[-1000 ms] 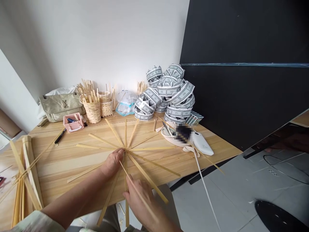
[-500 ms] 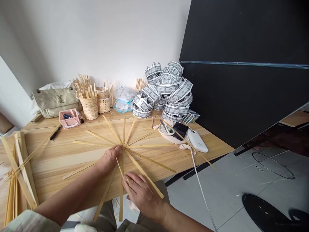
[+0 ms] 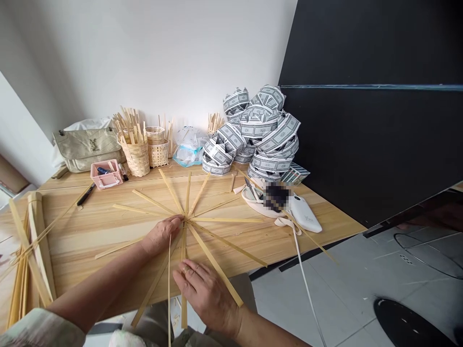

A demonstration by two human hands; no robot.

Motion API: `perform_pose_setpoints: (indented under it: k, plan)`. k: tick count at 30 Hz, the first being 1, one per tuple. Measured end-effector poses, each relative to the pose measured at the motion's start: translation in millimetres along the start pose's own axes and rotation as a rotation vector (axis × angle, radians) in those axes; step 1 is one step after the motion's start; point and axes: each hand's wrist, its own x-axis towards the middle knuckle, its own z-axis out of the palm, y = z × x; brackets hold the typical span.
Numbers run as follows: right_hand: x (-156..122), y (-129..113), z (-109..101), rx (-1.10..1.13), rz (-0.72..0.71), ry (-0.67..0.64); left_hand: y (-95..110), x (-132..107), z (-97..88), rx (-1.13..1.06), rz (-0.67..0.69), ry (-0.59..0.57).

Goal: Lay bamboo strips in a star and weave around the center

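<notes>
Flat bamboo strips [image 3: 213, 262] cross at one point on the table and fan out like spokes. My left hand [image 3: 162, 234] is closed at that crossing, its fingertips pinching the strips there. A narrow bamboo strip [image 3: 169, 294] runs down from beneath the left hand past the table's front edge. My right hand [image 3: 206, 294] is just right of this strip and apart from it. Its fingers are loosely bent, with nothing visible in them, over the spokes pointing toward me. The right fingertips' undersides are hidden.
Behind stand woven baskets [image 3: 138, 159] holding strips, a pink box [image 3: 106, 174], a handbag [image 3: 85, 149] and a pile of patterned paper bands [image 3: 258, 130]. A white power bank [image 3: 306, 213] and scissors [image 3: 252, 189] lie right. More bamboo strips [image 3: 38, 246] lie left.
My right hand has let go of the narrow strip and moved slightly down and left. The strip now hangs straight down. My left hand stays at the crossing. The view has shifted slightly.
</notes>
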Motion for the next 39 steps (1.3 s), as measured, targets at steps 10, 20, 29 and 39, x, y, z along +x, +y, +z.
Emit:
perform_pose_setpoints:
  k: [10,20,29,39]
  plan:
    - [-22.7,10.3,0.2,-0.017,-0.034,-0.075,-6.7,2.4,-5.6,-0.038,0.051,-0.009]
    - [-21.7,9.5,1.3,0.019,-0.03,-0.034,-0.2,2.8,-4.5,-0.023,0.014,-0.027]
    - [-35.2,-1.5,47.5,0.045,-0.039,0.322,12.2,3.3,-6.9,0.006,-0.061,-0.042]
    - [-30.2,-1.7,29.0,-0.073,-0.033,0.246,13.5,2.9,-8.7,0.024,-0.043,-0.001]
